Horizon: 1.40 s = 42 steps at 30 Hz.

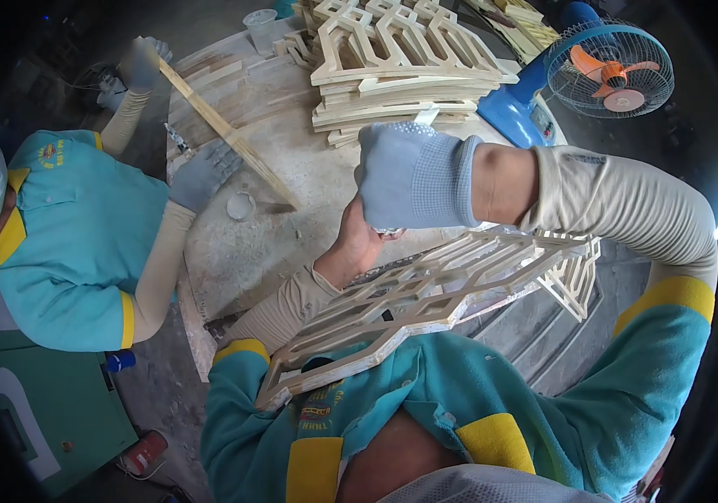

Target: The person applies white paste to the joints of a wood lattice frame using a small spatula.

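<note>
Close in front of my chest, a wooden lattice frame (409,306) lies tilted at the table's near edge, over my left forearm. My left hand (357,241) is bare and raised beyond the frame, its fingers mostly hidden behind my other hand. My right hand (413,174), in a grey glove, is closed in a fist just above and against the left one. Something small and whitish shows under the fist, too hidden to name.
A stack of lattice frames (409,75) stands at the table's far side, beside a blue fan (610,71). At left a co-worker (82,235) in grey gloves holds a wooden strip (225,130). A round lid (241,206) and a plastic cup (260,29) are on the table (233,260).
</note>
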Each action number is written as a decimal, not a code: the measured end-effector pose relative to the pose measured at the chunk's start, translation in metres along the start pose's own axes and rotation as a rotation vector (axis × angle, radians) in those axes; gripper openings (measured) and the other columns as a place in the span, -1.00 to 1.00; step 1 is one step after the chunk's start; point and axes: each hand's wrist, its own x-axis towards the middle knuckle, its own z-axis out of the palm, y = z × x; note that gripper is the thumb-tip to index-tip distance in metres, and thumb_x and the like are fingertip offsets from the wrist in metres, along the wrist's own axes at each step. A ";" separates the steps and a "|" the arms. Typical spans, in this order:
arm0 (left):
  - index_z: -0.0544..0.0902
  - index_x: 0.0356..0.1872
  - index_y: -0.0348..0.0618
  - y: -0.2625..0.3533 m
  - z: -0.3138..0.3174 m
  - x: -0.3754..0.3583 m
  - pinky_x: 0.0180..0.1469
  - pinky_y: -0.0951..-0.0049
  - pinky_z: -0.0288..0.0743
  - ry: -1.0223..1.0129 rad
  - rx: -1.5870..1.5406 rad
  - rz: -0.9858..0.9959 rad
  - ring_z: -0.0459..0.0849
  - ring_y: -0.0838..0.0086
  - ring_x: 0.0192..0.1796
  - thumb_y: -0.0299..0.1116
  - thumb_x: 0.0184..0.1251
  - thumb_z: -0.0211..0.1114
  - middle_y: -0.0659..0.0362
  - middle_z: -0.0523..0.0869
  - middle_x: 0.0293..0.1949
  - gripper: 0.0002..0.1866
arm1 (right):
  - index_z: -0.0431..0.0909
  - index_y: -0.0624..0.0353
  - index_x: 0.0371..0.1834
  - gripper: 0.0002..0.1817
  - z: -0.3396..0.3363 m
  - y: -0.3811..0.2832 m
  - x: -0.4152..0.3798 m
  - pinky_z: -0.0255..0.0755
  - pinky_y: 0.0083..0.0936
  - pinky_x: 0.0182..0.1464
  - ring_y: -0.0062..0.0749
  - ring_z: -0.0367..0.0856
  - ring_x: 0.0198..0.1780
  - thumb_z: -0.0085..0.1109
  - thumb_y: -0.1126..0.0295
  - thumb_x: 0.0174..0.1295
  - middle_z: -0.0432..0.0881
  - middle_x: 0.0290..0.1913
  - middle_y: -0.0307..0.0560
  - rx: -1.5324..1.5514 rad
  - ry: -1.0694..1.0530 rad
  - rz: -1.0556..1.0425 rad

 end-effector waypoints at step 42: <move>0.46 -0.07 -0.04 0.009 0.015 0.005 -0.43 0.46 0.26 0.237 -0.079 0.148 0.48 0.49 -0.39 -0.08 0.62 -0.22 0.25 0.59 -0.29 -0.66 | 0.77 0.12 -0.30 -0.81 -0.038 0.010 -0.012 0.63 -0.25 -0.21 -0.05 0.78 -0.22 0.36 0.34 0.01 0.77 -0.32 0.03 0.220 -0.452 0.507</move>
